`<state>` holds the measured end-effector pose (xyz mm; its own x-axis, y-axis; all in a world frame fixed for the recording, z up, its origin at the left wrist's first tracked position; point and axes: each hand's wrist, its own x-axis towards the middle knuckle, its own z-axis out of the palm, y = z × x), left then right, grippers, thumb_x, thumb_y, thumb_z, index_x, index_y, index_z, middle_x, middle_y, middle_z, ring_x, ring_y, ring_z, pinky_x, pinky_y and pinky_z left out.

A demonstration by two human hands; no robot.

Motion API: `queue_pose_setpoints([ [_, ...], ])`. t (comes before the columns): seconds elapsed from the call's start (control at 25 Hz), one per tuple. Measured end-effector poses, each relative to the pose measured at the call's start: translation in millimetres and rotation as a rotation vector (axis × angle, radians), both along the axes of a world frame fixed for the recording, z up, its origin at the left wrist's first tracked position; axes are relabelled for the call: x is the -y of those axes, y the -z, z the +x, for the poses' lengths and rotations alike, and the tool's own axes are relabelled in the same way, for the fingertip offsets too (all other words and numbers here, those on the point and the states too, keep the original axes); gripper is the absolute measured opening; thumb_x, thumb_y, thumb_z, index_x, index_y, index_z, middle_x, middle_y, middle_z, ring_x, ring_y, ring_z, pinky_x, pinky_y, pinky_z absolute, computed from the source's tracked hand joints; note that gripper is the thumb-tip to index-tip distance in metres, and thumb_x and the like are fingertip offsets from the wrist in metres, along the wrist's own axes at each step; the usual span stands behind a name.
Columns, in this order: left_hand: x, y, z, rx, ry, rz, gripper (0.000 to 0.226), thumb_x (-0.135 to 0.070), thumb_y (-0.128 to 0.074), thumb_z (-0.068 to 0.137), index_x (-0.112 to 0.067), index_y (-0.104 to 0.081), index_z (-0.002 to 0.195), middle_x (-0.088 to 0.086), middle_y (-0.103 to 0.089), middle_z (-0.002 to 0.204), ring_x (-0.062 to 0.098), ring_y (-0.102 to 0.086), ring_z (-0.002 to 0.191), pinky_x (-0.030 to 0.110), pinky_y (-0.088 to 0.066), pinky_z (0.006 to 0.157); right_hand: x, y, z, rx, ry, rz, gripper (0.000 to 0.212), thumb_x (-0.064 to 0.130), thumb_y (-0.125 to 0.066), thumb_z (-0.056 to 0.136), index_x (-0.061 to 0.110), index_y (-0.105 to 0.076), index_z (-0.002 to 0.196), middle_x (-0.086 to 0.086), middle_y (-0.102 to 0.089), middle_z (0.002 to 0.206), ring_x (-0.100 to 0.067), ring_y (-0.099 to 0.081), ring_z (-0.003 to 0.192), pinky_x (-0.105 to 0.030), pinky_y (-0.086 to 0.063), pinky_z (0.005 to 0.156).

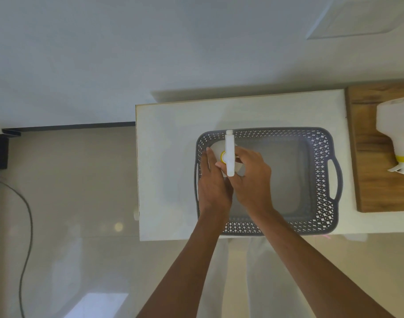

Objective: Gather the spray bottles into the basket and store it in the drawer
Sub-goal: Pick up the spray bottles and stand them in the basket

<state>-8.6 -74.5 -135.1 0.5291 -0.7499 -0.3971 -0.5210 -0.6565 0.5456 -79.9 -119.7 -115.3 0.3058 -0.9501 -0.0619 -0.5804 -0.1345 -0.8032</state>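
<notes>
A grey perforated basket [322, 171] with side handles sits on the white counter [166, 157]. A white spray bottle [229, 154] with a yellow collar stands upright in the basket's left end. My left hand [212, 180] wraps its left side and my right hand [251, 177] grips it from the right, fingers at the trigger head. A second white spray bottle [396, 134] with a yellow collar lies on its side on the wooden board [371, 157] at the right.
The counter ends at its left edge, with tiled floor [81, 191] below. A black cable [27, 214] trails on the floor at the far left. The wall [150, 42] rises behind the counter. No drawer is in view.
</notes>
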Motion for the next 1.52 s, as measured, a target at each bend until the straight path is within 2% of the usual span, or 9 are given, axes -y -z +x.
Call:
queue_pose_setpoints([
  [0.12, -4, 1, 1, 0.001, 0.011, -0.008, 0.076, -0.021, -0.060, 0.096, -0.011, -0.014, 0.156, 0.005, -0.022, 0.163, 0.022, -0.041, 0.139, 0.032, -0.048, 0.094, -2, 6, 1, -0.026, -0.013, -0.018, 0.029, 0.031, -0.076, 0.086, 0.018, -0.068, 0.111, 0.005, -0.071, 0.108, -0.017, -0.060, 0.096, -0.004, -0.037, 0.083],
  [0.36, -31, -39, -2, -0.032, -0.147, -0.121, 0.065, -0.001, -0.052, 0.093, -0.014, -0.029, 0.152, 0.002, -0.034, 0.158, 0.021, -0.042, 0.140, 0.033, -0.040, 0.112, -2, -5, -29, 0.012, 0.001, 0.121, 0.072, 0.033, -0.082, 0.078, 0.016, -0.051, 0.140, -0.001, -0.058, 0.132, -0.021, -0.055, 0.119, -0.031, -0.048, 0.098],
  [0.48, -76, -74, -18, 0.170, -0.162, -0.380, 0.037, -0.008, -0.054, 0.093, -0.018, -0.056, 0.129, 0.004, -0.060, 0.129, 0.027, -0.063, 0.113, 0.046, -0.056, 0.089, -4, -23, -84, 0.086, 0.177, 0.151, 0.069, 0.026, -0.083, 0.078, 0.017, -0.052, 0.139, 0.000, -0.057, 0.131, -0.011, -0.056, 0.119, -0.019, -0.049, 0.097],
  [0.6, -81, -98, -68, 0.244, 0.171, -0.525, 0.029, -0.013, -0.059, 0.089, -0.023, -0.061, 0.116, 0.002, -0.063, 0.112, 0.023, -0.064, 0.097, 0.041, -0.055, 0.079, 5, -40, -159, 0.168, 0.489, 0.176, 0.059, 0.017, -0.080, 0.080, 0.015, -0.056, 0.135, 0.007, -0.061, 0.128, -0.004, -0.060, 0.117, -0.018, -0.052, 0.093],
  [0.76, 23, -94, -159, 0.203, 0.700, -0.577, 0.059, 0.000, -0.067, 0.080, -0.015, -0.054, 0.135, 0.009, -0.056, 0.134, 0.027, -0.056, 0.120, 0.040, -0.048, 0.096, 32, -50, -251, 0.127, 0.722, 0.226, 0.055, 0.017, -0.077, 0.083, 0.018, -0.057, 0.134, 0.007, -0.062, 0.128, -0.012, -0.062, 0.117, -0.022, -0.054, 0.095],
  [0.88, 134, -70, -215, 0.438, 0.881, -0.410, 0.078, -0.004, -0.066, 0.084, -0.016, -0.030, 0.152, 0.012, -0.034, 0.157, 0.033, -0.033, 0.145, 0.049, -0.037, 0.112, 54, -51, -294, 0.082, 0.697, 0.242, 0.052, 0.018, -0.073, 0.085, 0.021, -0.057, 0.134, 0.006, -0.060, 0.132, -0.009, -0.058, 0.120, -0.034, -0.052, 0.101],
  [1.04, 230, -37, -249, 0.870, 1.154, -0.363, 0.074, 0.001, -0.041, 0.095, -0.019, -0.005, 0.156, 0.008, -0.011, 0.166, 0.035, -0.014, 0.151, 0.059, -0.026, 0.116, 77, -40, -328, 0.077, 0.607, 0.236, 0.053, 0.019, -0.072, 0.086, 0.019, -0.055, 0.137, 0.006, -0.059, 0.132, 0.007, -0.051, 0.112, -0.008, -0.043, 0.094],
  [1.32, 284, -3, -263, 1.163, 1.590, -0.385, 0.057, -0.022, -0.008, 0.100, -0.018, -0.004, 0.156, 0.009, -0.020, 0.164, 0.032, -0.027, 0.148, 0.046, -0.037, 0.114, 87, -15, -354, 0.127, 0.487, 0.276, 0.053, 0.014, -0.067, 0.091, 0.009, -0.049, 0.141, -0.007, -0.056, 0.135, -0.022, -0.051, 0.127, -0.046, -0.048, 0.103],
  [1.52, 316, -15, -280, 0.922, 1.515, -0.250, 0.070, -0.011, -0.059, 0.089, -0.014, -0.022, 0.149, 0.014, -0.036, 0.153, 0.037, -0.036, 0.140, 0.048, -0.048, 0.099, 92, -10, -361, 0.134, 0.499, 0.290, 0.051, 0.017, -0.064, 0.094, 0.010, -0.048, 0.142, -0.005, -0.057, 0.134, -0.014, -0.056, 0.121, -0.035, -0.053, 0.098],
])
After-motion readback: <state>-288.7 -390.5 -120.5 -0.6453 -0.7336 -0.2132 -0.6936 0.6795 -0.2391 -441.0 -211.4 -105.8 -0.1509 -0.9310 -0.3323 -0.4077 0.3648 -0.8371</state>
